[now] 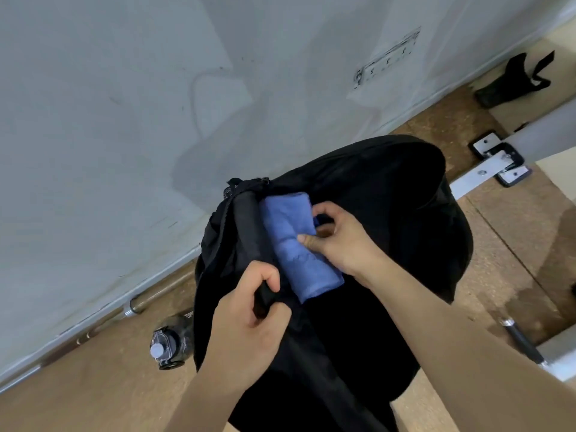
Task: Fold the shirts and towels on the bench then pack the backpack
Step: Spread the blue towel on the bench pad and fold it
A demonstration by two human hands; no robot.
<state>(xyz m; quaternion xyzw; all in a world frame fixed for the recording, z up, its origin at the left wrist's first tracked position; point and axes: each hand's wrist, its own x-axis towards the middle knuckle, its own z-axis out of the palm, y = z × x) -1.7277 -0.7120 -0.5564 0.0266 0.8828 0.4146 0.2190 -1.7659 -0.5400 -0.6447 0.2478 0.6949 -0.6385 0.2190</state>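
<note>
- Black backpack [389, 219] stands at centre on a brown surface [93, 394], its mouth open toward 10 o'clock
- Folded blue towel [293, 244] lies in that mouth, half sunk in; its long side runs from 11 to 5 o'clock
- Right hand [339, 241] has fingers and thumb pinching the towel's right edge
- Left hand [249, 332], at 7 o'clock of the towel, has fingers clenched round the backpack's padded rim
- Water bottle [170, 341] lies at 8 o'clock, beside the backpack; black cloth [514, 79] at 2 o'clock, well apart

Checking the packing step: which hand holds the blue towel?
The right hand pinches the blue towel at the mouth of the backpack; the left hand instead grips the bag's black rim.
</note>
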